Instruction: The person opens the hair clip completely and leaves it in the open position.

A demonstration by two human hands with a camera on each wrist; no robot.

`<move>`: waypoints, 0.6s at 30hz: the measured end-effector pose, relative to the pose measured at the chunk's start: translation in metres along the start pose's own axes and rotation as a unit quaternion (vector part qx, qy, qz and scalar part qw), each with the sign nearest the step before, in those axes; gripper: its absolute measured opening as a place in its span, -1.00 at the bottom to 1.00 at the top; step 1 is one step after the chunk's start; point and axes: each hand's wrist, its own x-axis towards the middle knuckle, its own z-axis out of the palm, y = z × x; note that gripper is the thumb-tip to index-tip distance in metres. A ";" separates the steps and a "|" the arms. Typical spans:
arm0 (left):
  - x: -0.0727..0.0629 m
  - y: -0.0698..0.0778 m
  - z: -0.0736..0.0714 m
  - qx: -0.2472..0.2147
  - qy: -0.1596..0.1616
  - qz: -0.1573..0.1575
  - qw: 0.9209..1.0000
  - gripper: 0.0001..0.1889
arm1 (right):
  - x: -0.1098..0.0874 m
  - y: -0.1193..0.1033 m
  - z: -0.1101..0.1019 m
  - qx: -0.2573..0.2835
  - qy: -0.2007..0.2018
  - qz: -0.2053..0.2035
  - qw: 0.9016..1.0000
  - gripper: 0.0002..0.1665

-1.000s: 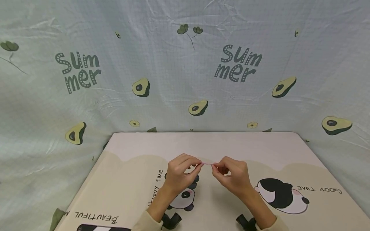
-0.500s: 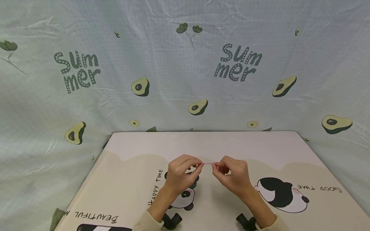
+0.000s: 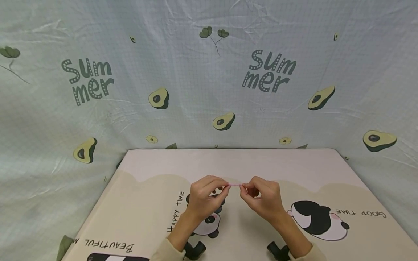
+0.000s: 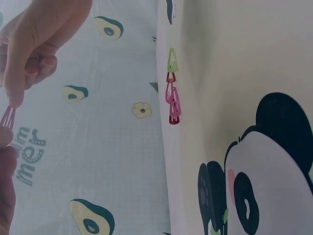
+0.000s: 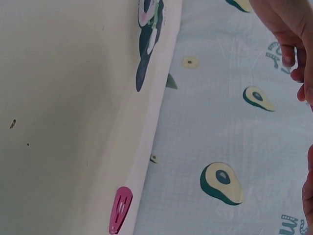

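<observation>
In the head view a thin pink hair clip (image 3: 235,185) is held level between my hands, above the table. My left hand (image 3: 207,194) pinches its left end between thumb and fingertips. The right hand (image 3: 262,197) pinches the other end, its remaining fingers curled in. Seen in the left wrist view, the slotted pink clip (image 4: 8,117) bridges the two hands' fingertips. Beyond it on the tabletop lie a green hair clip (image 4: 172,60), a pink hair clip (image 4: 175,103) and red clips around them. The right wrist view shows a larger pink hair clip (image 5: 121,210) on the table.
The table (image 3: 147,203) has a beige cover printed with pandas, a dog and lettering. A pale curtain (image 3: 196,79) with avocado prints hangs behind its far edge. Black wrist mounts (image 3: 195,250) show below both forearms.
Both hands stay almost still, with the pink hair clip between them. The view shifts very slightly.
</observation>
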 end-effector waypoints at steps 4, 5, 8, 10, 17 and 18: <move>0.000 0.000 0.000 0.003 0.000 0.002 1.000 -0.86 | 0.001 0.000 0.000 0.001 0.000 0.001 1.000 -0.86; 0.000 0.000 0.000 0.003 0.000 0.003 1.000 -0.85 | 0.001 0.000 0.000 0.001 0.001 0.000 1.000 -0.86; 0.000 0.000 0.001 0.003 0.002 0.005 1.000 -0.85 | 0.001 0.001 0.000 0.001 0.003 -0.003 1.000 -0.85; -0.001 0.000 0.001 0.003 0.003 0.006 1.000 -0.84 | 0.001 0.001 0.000 0.002 0.005 -0.006 1.000 -0.84; -0.001 0.000 0.001 0.003 0.001 0.002 1.000 -0.84 | 0.001 0.001 0.001 0.003 0.009 -0.009 1.000 -0.82; -0.002 0.000 0.001 0.004 0.000 0.001 1.000 -0.84 | 0.001 0.001 0.001 0.004 0.009 -0.010 1.000 -0.82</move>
